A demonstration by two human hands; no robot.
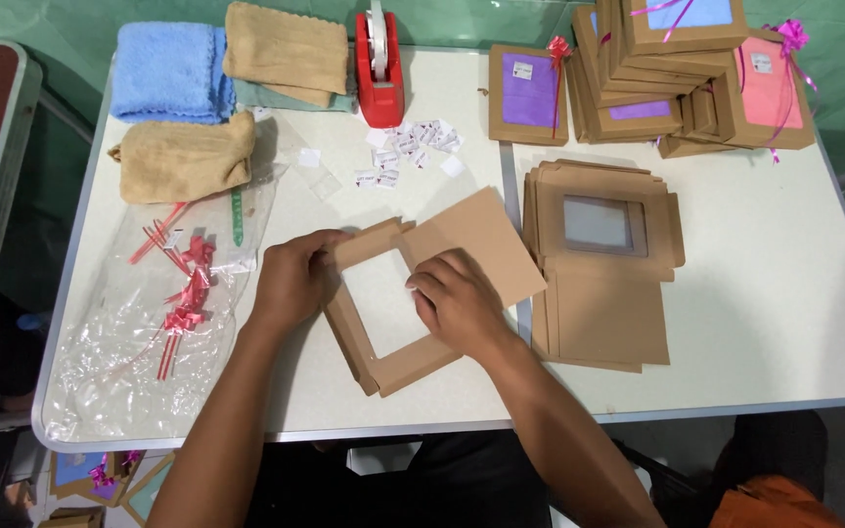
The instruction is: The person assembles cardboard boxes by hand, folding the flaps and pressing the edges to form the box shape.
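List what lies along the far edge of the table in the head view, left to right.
Blue towel → tan folded towels → red tape dispenser → single purple-window box → stack of ribboned gift boxes.

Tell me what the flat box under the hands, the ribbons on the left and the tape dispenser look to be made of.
Flat box: brown kraft cardboard, matte, creased into flaps, seemingly with a clear film window. Ribbons: thin red strips, glossy, probably plastic, lying on a clear plastic bag. Tape dispenser: shiny red moulded plastic, by its look.
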